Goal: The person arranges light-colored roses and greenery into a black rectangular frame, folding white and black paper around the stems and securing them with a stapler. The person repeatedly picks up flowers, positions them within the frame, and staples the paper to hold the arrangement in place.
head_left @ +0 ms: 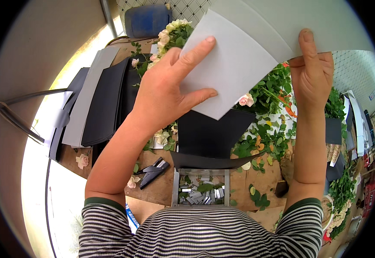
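Observation:
Several light grey card sheets (232, 64), fanned so their edges overlap, are held up in front of me at the top of the view. My left hand (161, 88) grips the near-left one, its thumb and forefinger on the face and the other fingers behind. My right hand (311, 77) pinches the sheets' lower right edge, thumb on top. Below them, black card sheets (209, 133) lie on the table, the front one curling up. A black stapler (154, 173) rests left of a clear-walled grey tray (227, 189) holding staple strips and leaf bits.
Stacks of black card (103, 103) and a grey card strip (86, 103) lie at the left. Pale roses (164, 36) stand behind my left hand; leafy stems and loose leaves (267, 139) spread right of centre. A blue drum (148, 20) stands at the back.

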`<state>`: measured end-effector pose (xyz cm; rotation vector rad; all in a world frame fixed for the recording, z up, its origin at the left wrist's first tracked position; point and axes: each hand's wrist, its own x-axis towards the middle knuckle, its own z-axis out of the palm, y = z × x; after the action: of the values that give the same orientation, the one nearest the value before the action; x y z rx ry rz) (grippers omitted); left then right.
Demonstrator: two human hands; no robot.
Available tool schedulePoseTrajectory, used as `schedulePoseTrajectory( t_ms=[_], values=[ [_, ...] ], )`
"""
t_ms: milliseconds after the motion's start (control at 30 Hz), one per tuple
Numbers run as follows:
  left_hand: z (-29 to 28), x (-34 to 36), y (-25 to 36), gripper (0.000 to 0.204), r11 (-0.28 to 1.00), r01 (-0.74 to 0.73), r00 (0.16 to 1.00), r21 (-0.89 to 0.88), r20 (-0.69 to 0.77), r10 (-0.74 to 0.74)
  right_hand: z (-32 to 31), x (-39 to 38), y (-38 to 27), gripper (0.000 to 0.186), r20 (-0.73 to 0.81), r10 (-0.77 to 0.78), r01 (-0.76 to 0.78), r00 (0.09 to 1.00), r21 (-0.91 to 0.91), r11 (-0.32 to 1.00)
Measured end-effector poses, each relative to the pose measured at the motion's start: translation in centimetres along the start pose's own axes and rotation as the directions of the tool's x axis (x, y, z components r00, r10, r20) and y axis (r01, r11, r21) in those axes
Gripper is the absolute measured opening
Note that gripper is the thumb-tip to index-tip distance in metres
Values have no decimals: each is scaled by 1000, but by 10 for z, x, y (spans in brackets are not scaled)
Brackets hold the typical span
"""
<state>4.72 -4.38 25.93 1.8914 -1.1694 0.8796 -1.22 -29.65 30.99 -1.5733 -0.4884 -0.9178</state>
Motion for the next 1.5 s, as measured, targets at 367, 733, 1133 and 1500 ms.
schedulePoseTrajectory(
  t_ms=[367, 733, 1133, 1500],
  values=[
    [20, -40, -21, 78, -219, 903, 348, -369, 929, -130, -7, -103, 69, 29, 497, 604, -673, 623, -53, 737],
    [99, -205, -29, 48, -474, 862, 86, -181, 973, -216, -19, -221, 148, 50, 528, 833, -642, 167, -583, 498],
    [92, -254, -34, 41, -153, 945, 267, -290, 952, -152, 5, -271, 159, 27, 544, 782, -947, -305, -258, -190],
    [86, -292, -26, 26, -194, 959, 155, -205, 957, -246, 34, -306, 166, 28, 490, 867, -938, -86, -333, 96]
  ],
)
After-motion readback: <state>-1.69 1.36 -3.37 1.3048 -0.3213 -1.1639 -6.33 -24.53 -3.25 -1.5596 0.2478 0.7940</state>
